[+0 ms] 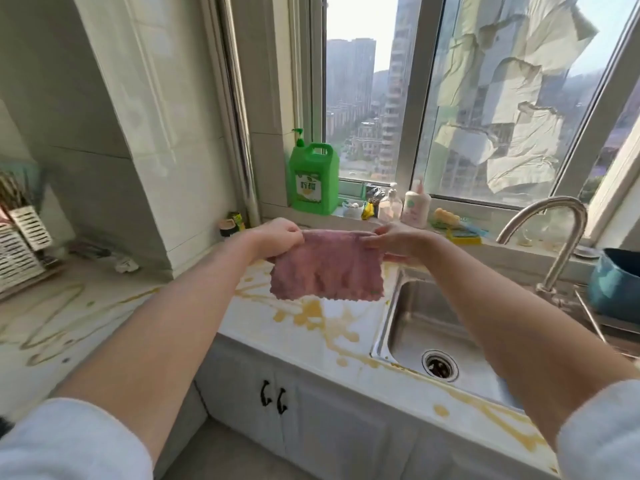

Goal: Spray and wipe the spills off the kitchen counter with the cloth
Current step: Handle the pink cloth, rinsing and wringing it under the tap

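A pink fuzzy cloth (327,270) hangs spread out above the white kitchen counter (249,327). My left hand (278,237) pinches its top left corner and my right hand (398,242) pinches its top right corner. Both arms reach forward over the counter. Yellow streaks and blobs of spill (313,315) cover the counter below the cloth, run along the front edge by the sink and trail in thin loops (55,320) over the left stretch. No spray bottle is clearly visible.
A steel sink (446,327) with a curved tap (554,237) lies to the right, a blue pot (616,285) beyond it. On the window sill stand a green detergent jug (313,180), small bottles and sponges (457,226). A utensil rack (20,244) stands far left.
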A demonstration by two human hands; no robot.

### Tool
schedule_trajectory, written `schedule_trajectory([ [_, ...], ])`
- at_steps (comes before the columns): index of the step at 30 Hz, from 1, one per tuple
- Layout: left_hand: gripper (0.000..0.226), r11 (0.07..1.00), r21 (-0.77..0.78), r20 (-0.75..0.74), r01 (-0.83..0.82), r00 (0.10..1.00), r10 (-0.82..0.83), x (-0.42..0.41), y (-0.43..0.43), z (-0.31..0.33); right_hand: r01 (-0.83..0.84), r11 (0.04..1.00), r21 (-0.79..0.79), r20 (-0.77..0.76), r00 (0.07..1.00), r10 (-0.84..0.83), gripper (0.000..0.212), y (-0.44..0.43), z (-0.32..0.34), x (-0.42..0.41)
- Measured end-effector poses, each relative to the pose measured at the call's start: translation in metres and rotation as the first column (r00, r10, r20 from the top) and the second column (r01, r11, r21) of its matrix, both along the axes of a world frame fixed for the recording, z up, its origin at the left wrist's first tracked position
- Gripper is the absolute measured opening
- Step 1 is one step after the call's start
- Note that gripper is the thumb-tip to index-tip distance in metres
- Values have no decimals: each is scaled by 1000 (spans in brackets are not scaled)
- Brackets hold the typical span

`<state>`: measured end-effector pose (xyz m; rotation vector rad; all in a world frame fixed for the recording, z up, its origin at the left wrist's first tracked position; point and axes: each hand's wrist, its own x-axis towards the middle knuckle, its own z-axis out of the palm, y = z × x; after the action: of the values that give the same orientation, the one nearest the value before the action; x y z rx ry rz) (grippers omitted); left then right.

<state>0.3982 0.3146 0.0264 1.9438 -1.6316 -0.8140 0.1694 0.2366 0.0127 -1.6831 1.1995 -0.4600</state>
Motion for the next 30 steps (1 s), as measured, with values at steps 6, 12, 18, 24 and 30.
schedule_trajectory([
  [6,16,999,-4,-49,-42,998,42,114,37,-8,-32,999,-24,74,997,34,9,30,-15,101],
  [12,21,991,14,-57,-135,989,135,180,65,-16,-37,997,-71,162,986,48,23,41,-33,172],
  [18,18,943,96,-326,-320,885,333,225,83,-36,-92,994,54,106,991,86,21,54,-43,233],
  [24,14,918,85,-468,-388,797,381,219,90,-32,-184,963,195,279,952,125,31,70,-44,315],
  [30,29,910,63,-583,-411,724,367,237,109,-24,-501,819,279,524,794,307,39,77,-50,361],
])
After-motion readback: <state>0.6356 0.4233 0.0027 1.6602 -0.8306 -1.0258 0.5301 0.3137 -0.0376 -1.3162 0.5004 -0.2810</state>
